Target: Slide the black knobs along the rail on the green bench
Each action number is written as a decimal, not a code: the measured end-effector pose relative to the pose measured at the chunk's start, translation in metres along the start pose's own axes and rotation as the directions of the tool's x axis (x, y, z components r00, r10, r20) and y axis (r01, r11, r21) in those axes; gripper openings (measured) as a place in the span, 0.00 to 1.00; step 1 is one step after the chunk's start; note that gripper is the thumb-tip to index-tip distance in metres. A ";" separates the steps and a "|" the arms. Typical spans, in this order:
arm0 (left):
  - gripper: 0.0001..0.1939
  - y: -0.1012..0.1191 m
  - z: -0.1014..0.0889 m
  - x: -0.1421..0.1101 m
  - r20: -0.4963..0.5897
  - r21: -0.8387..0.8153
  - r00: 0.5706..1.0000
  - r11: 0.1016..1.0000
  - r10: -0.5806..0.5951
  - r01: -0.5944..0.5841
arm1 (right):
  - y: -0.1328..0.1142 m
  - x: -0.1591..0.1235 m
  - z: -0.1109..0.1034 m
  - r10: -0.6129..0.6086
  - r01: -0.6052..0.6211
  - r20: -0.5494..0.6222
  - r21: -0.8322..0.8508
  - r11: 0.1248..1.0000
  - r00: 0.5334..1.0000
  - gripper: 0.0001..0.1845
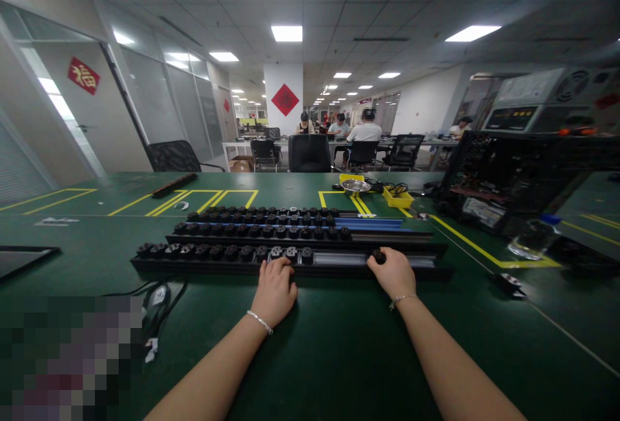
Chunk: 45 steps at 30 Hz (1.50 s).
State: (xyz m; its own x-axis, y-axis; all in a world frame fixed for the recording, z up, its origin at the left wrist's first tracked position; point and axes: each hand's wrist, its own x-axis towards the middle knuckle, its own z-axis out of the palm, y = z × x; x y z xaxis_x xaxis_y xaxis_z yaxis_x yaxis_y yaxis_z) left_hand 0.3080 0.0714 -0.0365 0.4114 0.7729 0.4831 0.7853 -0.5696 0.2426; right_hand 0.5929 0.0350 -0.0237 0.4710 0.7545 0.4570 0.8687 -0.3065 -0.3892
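Three long black rails lie across a green table (339, 343), each filled from the left with a row of black socket modules. My left hand (275, 288) rests curled against the nearest rail (194, 265), its fingers on the last modules (290, 253) of that row. My right hand (394, 272) is closed on a single black module (378, 256) set in the bare stretch of the same rail. The middle rail (387, 236) and the far rail (261, 213) lie behind, untouched.
An open black computer case (513, 182) stands at the right with a plastic bottle (533, 239) in front. A yellow tray (397, 198) and a metal bowl (356, 185) sit behind the rails. Cables (159, 305) trail at the left. People sit at far desks.
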 end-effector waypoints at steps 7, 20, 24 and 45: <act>0.11 0.001 -0.001 0.001 -0.001 -0.012 1.000 1.000 -0.006 0.006 | 0.006 0.002 0.000 0.021 -0.023 -0.026 -0.052 0.998 0.999 0.12; 0.11 -0.001 0.003 0.000 -0.032 0.008 0.999 1.000 0.013 -0.012 | 0.010 0.004 0.001 0.035 -0.038 -0.039 -0.058 0.998 0.999 0.11; 0.11 -0.001 0.003 0.000 -0.025 0.004 1.000 1.000 0.009 -0.008 | 0.011 0.003 0.000 0.038 -0.041 -0.049 -0.052 0.998 0.998 0.10; 0.11 -0.001 0.002 0.000 -0.016 0.007 1.000 1.000 0.010 -0.010 | 0.016 0.004 -0.006 0.091 -0.093 -0.050 -0.047 0.995 0.995 0.10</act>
State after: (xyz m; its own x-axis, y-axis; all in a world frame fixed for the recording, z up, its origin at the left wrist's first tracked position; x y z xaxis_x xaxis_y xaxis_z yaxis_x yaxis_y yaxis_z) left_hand 0.3083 0.0731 -0.0387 0.4118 0.7625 0.4990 0.7842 -0.5755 0.2321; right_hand 0.6094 0.0293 -0.0232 0.5548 0.6938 0.4592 0.8274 -0.4024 -0.3917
